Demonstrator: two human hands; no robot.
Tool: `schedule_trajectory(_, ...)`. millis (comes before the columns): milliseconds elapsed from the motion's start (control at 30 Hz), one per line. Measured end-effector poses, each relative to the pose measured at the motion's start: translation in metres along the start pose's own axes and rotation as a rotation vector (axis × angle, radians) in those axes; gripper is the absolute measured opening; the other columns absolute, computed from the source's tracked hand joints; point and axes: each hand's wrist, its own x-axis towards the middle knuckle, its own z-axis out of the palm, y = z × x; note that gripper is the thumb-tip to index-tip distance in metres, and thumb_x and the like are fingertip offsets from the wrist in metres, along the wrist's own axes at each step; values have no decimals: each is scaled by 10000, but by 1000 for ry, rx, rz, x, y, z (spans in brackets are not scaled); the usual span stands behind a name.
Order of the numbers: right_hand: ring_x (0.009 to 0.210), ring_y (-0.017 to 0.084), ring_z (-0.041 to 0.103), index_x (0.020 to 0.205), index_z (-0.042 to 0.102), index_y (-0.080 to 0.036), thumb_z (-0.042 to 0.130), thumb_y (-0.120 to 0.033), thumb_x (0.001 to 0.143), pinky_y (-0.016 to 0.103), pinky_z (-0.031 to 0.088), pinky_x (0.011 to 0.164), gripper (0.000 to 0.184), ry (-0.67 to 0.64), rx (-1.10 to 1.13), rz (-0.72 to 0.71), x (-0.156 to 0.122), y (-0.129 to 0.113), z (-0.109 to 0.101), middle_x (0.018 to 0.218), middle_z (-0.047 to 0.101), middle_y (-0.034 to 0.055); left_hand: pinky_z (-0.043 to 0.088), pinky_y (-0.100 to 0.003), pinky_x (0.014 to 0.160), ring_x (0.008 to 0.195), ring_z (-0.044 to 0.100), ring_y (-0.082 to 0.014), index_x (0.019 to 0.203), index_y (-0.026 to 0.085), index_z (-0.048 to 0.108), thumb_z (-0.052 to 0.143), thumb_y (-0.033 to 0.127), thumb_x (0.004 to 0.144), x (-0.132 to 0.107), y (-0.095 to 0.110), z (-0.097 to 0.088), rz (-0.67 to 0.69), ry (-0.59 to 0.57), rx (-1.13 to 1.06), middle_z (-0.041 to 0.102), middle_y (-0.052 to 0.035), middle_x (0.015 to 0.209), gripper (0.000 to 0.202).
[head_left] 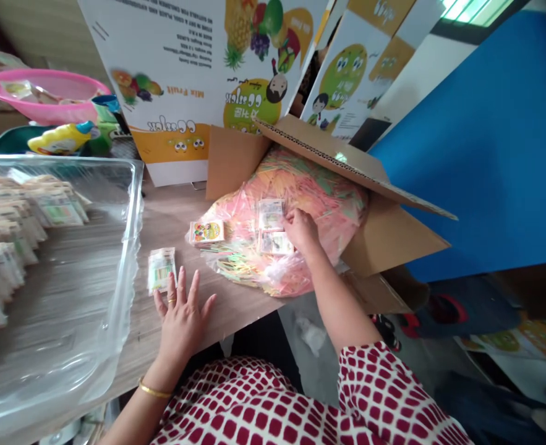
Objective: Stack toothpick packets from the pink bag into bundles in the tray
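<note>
My right hand (pixel 302 228) has its fingers curled over the edge of a small clear packet (pixel 271 214), with a second packet (pixel 276 242) just below. Both lie on a clear plastic bag of pink, yellow and green sticks (pixel 282 191), which sits in an opened cardboard box (pixel 384 238). A printed packet (pixel 206 232) rests at the bag's left edge. My left hand (pixel 182 321) lies flat on the wooden table (pixel 170 210), fingers spread, its fingertips at the lower end of another small packet (pixel 162 271).
A clear plastic tub (pixel 131 216) holding rows of small packets (pixel 17 228) stands to the left. Behind it are a pink basin (pixel 45 93) and a yellow bottle (pixel 62 139). Printed fruit-label cardboard sheets (pixel 175 62) and a blue board (pixel 477 154) stand beyond the box.
</note>
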Motion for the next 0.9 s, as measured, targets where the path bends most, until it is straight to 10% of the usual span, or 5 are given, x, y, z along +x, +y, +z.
schedule_trajectory(300, 911, 245, 683, 946, 737, -184, 472, -326, 1039, 308, 403, 743, 314, -71, -211, 13, 7, -4, -3, 1022, 771, 151, 146, -652, 1252, 1590, 183, -381, 1502, 198, 514, 575, 352, 998, -9, -3, 4, 29, -5, -112, 381, -207, 1645, 530)
schedule_trajectory(500, 812, 183, 595, 884, 651, -168, 456, -299, 1031, 271, 344, 689, 277, 176, 8, -62, -13, -11, -34, 955, 712, 91, 347, -537, 1212, 1472, 450, -325, 1346, 233, 656, 574, 372, 993, 13, 3, -20, -136, -52, -625, 556, -141, 1528, 388)
schedule_trajectory(700, 620, 120, 443, 690, 492, -210, 549, -354, 987, 233, 319, 593, 336, -362, 545, -278, -100, -76, 1, 635, 474, -51, 513, -423, 1041, 1320, 606, -291, 1427, 268, 599, 635, 538, 941, 32, 26, -29, -686, -309, -1574, 665, -120, 1413, 557)
schedule_trajectory(900, 885, 171, 651, 959, 696, -188, 467, -277, 1059, 252, 430, 773, 265, -608, 191, -465, -121, -97, 40, 986, 742, 60, 566, -317, 838, 986, 730, -237, 1215, 206, 732, 814, 506, 792, 13, 6, -15, -916, -285, -1561, 784, -73, 1104, 525)
